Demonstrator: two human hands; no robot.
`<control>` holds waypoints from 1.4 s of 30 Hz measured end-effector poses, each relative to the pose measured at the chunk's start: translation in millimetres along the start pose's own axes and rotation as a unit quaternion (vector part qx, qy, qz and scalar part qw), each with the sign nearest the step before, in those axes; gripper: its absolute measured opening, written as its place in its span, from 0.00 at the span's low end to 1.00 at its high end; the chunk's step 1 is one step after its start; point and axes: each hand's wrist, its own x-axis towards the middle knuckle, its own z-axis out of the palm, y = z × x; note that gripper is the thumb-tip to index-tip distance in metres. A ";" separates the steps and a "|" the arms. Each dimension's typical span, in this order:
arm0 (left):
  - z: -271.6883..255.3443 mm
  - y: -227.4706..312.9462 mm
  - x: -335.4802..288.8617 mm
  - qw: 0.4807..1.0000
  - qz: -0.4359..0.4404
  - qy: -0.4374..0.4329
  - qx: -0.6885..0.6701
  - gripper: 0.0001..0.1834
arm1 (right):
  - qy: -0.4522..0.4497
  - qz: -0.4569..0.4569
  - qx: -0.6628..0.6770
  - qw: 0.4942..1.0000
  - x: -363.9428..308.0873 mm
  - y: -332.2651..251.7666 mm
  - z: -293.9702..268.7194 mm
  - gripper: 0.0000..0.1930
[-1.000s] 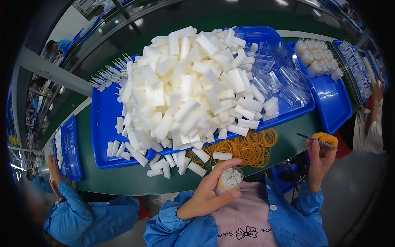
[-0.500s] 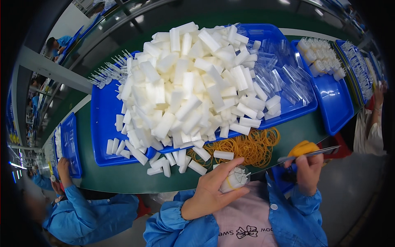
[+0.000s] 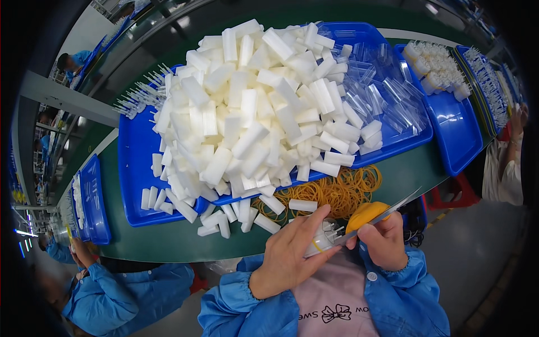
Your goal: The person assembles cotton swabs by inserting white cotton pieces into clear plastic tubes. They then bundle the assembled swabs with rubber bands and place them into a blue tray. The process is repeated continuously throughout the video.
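A clear cylinder (image 3: pixel 320 241) filled with white pieces and ringed by a yellow band is held in the left hand (image 3: pixel 287 253), its grip closed around the sides, thumb against fingers. The cylinder is held just off the near edge of the green bench (image 3: pixel 174 244). A slim yellow-wrapped metal tool (image 3: pixel 368 216) is pinched in the grip of the right hand (image 3: pixel 386 247), and its lower end is brought to the cylinder's mouth; whether they touch cannot be told. Beyond the hands, tangled rubber bands (image 3: pixel 339 194) are heaped on the bench, with loose white blocks (image 3: pixel 224 220) scattered beside them. A large blue tray (image 3: pixel 136 163) is piled with more white blocks, and clear plastic tubes (image 3: pixel 387 104) are gathered at its right end.
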 end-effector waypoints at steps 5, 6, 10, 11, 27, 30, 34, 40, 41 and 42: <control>0.0 -2.1 -0.9 1.000 0.003 -0.012 0.009 0.37 | -0.016 -0.075 -0.143 0.987 -0.7 -1.4 1.9 0.07; 2.2 -4.7 -2.0 1.000 -0.008 -0.016 -0.002 0.37 | -0.028 -0.094 -0.196 0.976 0.7 -2.1 0.4 0.07; 4.4 -6.4 -4.6 0.998 -0.037 -0.038 -0.032 0.38 | -0.026 -0.061 -0.176 0.982 1.8 -4.9 -1.4 0.07; 2.3 -4.2 -3.9 0.995 -0.050 -0.054 -0.064 0.38 | -0.014 -0.025 -0.112 0.993 1.2 -5.8 -0.2 0.07; -6.6 -3.9 -3.0 0.832 -0.259 -0.216 -0.441 0.39 | -0.154 -0.033 -0.218 0.963 20.9 -30.4 -17.1 0.07; -5.1 -6.5 -5.4 0.773 -0.317 -0.220 -0.504 0.39 | -0.167 -0.097 -0.244 0.951 26.4 -26.5 -14.3 0.06; 1.3 -11.4 -11.0 0.729 -0.322 -0.202 -0.570 0.40 | -0.138 -0.106 -0.225 0.959 22.5 -20.8 -11.3 0.06; -1.1 -7.6 -5.8 0.723 -0.334 -0.218 -0.564 0.44 | -0.116 -0.014 -0.064 0.991 21.7 -20.3 -8.9 0.07; -0.1 -7.1 -6.1 0.730 -0.332 -0.211 -0.559 0.44 | -0.123 -0.015 -0.058 0.991 22.6 -20.8 -9.2 0.07; 0.8 -6.9 -7.0 0.736 -0.330 -0.204 -0.554 0.44 | -0.126 -0.025 -0.082 0.988 22.8 -21.2 -9.7 0.07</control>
